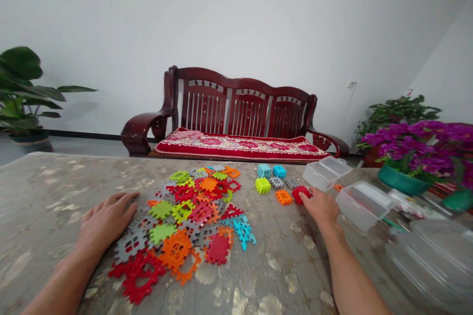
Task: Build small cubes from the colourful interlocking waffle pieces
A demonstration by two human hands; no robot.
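Note:
A heap of flat interlocking plastic tiles in red, orange, green, grey and blue lies spread on the marbled table. My left hand rests flat and open at the heap's left edge, touching grey tiles. My right hand reaches right of the heap with its fingers closed on a red tile stack. Beside that stack stand small sorted stacks: orange, lime green, grey and two light blue.
Two clear plastic boxes sit right of my right hand, and a clear lid lies at the near right. Purple flowers in a teal pot stand at the right edge. A red wooden bench is behind the table.

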